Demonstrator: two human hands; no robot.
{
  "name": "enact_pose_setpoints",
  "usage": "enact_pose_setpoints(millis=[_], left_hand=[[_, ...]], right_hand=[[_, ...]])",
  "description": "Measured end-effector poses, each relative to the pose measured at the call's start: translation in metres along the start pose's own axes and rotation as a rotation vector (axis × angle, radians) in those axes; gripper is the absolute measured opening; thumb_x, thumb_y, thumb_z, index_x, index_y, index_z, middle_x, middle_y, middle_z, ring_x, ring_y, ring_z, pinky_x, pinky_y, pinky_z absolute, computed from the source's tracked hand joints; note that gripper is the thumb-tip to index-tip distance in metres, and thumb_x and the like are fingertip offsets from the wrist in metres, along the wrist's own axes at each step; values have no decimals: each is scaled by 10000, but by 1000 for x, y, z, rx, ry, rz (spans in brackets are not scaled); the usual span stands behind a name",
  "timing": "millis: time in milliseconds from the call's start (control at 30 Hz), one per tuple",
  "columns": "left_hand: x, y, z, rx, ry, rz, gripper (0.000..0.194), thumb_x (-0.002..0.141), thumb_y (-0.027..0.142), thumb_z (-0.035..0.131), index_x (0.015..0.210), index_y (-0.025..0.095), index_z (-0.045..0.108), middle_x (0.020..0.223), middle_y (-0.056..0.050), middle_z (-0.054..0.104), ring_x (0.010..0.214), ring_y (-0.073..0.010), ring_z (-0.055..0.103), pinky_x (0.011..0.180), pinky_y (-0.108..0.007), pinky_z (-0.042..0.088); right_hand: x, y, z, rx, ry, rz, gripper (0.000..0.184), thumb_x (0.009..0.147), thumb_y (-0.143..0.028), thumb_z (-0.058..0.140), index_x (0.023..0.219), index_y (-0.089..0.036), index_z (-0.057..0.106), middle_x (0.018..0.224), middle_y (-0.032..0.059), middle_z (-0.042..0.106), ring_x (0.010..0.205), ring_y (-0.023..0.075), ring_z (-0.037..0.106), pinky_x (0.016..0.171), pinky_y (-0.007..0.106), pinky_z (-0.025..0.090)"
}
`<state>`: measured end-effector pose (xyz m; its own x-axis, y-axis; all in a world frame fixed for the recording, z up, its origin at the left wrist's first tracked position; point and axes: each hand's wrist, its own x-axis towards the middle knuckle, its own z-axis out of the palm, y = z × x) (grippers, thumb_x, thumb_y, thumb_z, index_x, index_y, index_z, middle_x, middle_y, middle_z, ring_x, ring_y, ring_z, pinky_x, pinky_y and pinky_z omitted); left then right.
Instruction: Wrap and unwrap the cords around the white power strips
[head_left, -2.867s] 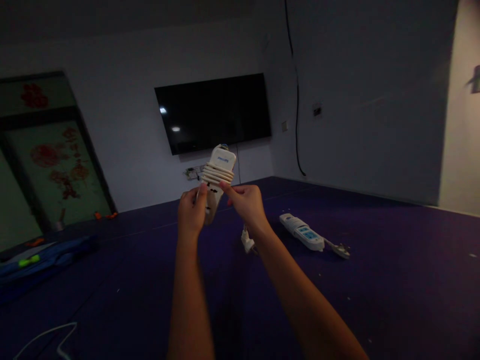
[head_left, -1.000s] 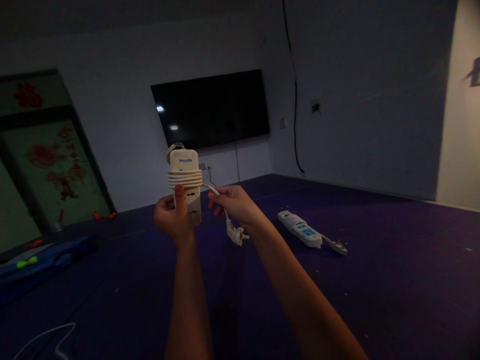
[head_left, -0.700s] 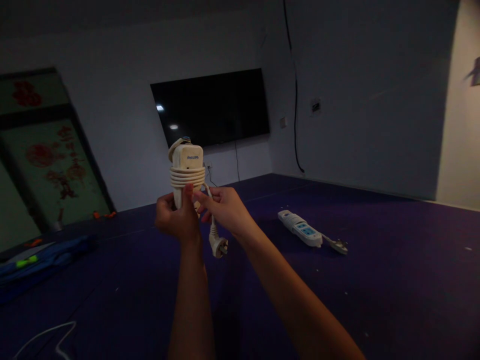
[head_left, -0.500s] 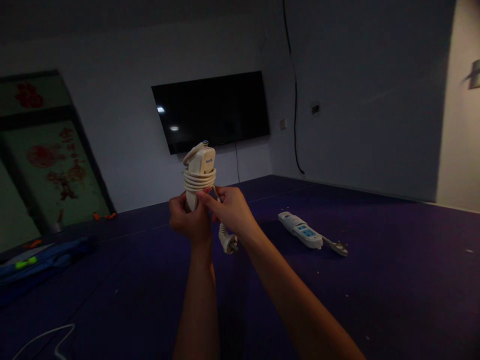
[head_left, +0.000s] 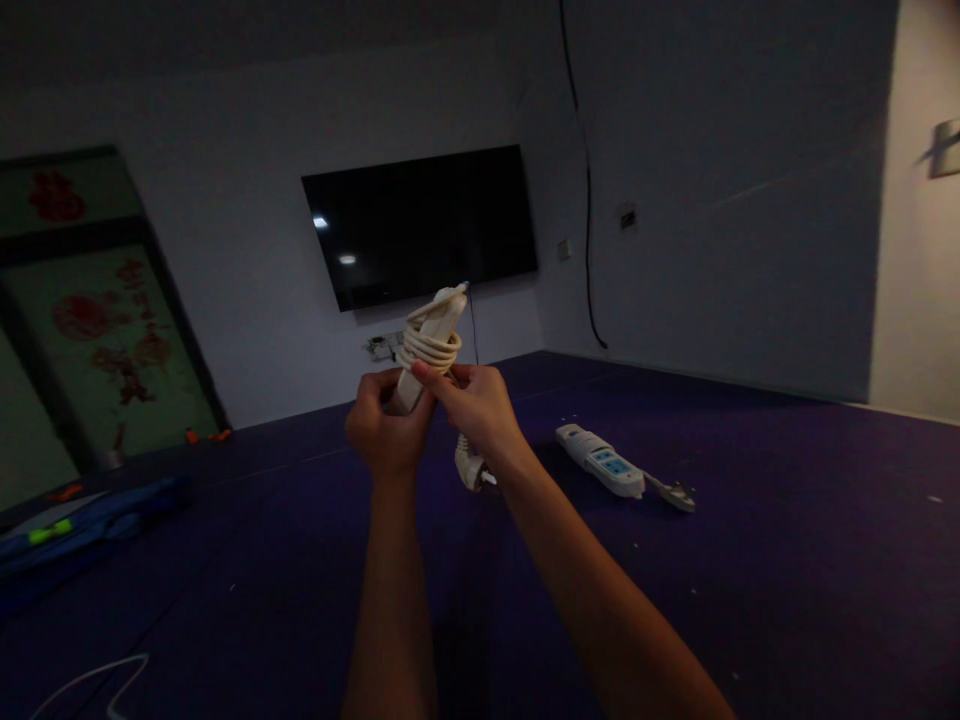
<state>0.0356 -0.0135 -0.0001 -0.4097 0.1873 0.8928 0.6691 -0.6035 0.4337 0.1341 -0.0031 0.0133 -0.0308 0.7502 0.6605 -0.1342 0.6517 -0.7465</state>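
A white power strip (head_left: 444, 318) is held up in front of me, tilted to the right, with its cord (head_left: 429, 350) wound round its middle in several turns. My left hand (head_left: 390, 420) is closed round the strip's lower end. At the windings, my right hand (head_left: 480, 405) pinches with thumb and fingers; the cord runs down out of it. The plug (head_left: 471, 468) hangs from the cord just below that hand, prongs pointing right. What the right fingertips press on behind the strip is hidden.
Another white power strip (head_left: 600, 460) with blue sockets, cord wrapped, lies on the purple floor (head_left: 570, 600) to the right. Blue cloth (head_left: 112, 520) lies at left, a white cable (head_left: 112, 665) at lower left. A television (head_left: 427, 225) hangs on the far wall.
The held power strip has tipped to the right and turned, so its narrow side faces me. Both hands have shifted slightly right, and the hanging plug has swung right and up.
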Motion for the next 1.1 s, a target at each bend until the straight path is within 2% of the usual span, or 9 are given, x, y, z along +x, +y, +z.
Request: enact_pose_setpoints(millis=[67, 133, 200, 300, 500, 567, 700, 900, 1100], left_hand=[[8, 1, -6, -185, -222, -49, 373, 572, 440, 730, 816, 180, 620, 834, -45, 664, 747, -166, 607, 695, -286, 466], [14, 0, -11, -369, -334, -143, 364, 603, 460, 704, 811, 169, 642, 880, -67, 677, 789, -175, 619, 715, -295, 479], [18, -1, -14, -454, -312, -243, 381, 644, 517, 654, 784, 163, 656, 893, -80, 682, 810, -180, 622, 718, -296, 479], [20, -2, -15, -423, -288, -352, 460, 650, 599, 609, 781, 162, 673, 830, -75, 683, 788, -183, 616, 650, -270, 466], [19, -3, -20, -427, -556, -485, 562, 636, 681, 560, 727, 137, 667, 616, -48, 621, 607, -167, 568, 510, -251, 403], [20, -4, -22, -450, -590, -504, 563, 621, 686, 571, 703, 135, 655, 579, -35, 597, 556, -155, 543, 500, -254, 395], [19, -4, -21, -394, -487, -489, 538, 566, 686, 616, 559, 148, 592, 472, 6, 501, 440, -108, 439, 430, -239, 324], [14, -2, -10, -420, -355, -501, 555, 521, 694, 631, 460, 160, 493, 426, 36, 405, 386, -67, 328, 390, -222, 255], [13, -6, -6, -400, -221, -436, 489, 551, 619, 659, 521, 138, 572, 478, 39, 448, 445, -67, 371, 438, -205, 308]], right_hand=[[4, 0, -8, 12, 19, 32, 515, 643, -648, 596, 652, -133, 598, 489, -40, 439, 395, 44, 322, 368, 198, 209], [6, 1, -16, 51, -10, 68, 517, 650, -655, 590, 621, -140, 559, 471, -55, 399, 377, 35, 294, 355, 197, 189], [8, 1, -22, 106, -82, 92, 504, 658, -648, 593, 605, -151, 524, 472, -63, 391, 371, 30, 294, 350, 191, 195], [9, 4, -27, 157, -227, 88, 492, 657, -639, 603, 603, -160, 502, 488, -65, 412, 373, 27, 315, 348, 182, 209], [10, 11, -28, 187, -408, 43, 494, 662, -630, 605, 580, -160, 478, 495, -57, 443, 385, 30, 364, 353, 173, 228], [11, 13, -28, 198, -451, 48, 492, 660, -624, 612, 583, -156, 481, 494, -57, 447, 384, 31, 373, 354, 173, 233], [12, 16, -30, 258, -522, 84, 507, 621, -638, 634, 596, -152, 492, 508, -54, 467, 386, 33, 396, 363, 175, 267], [12, 15, -28, 295, -480, 156, 509, 606, -645, 647, 615, -152, 518, 520, -30, 529, 409, 49, 457, 387, 175, 333], [14, 13, -32, 126, -436, 269, 476, 725, -611, 574, 684, -137, 585, 531, 17, 599, 491, 91, 562, 471, 188, 419]])
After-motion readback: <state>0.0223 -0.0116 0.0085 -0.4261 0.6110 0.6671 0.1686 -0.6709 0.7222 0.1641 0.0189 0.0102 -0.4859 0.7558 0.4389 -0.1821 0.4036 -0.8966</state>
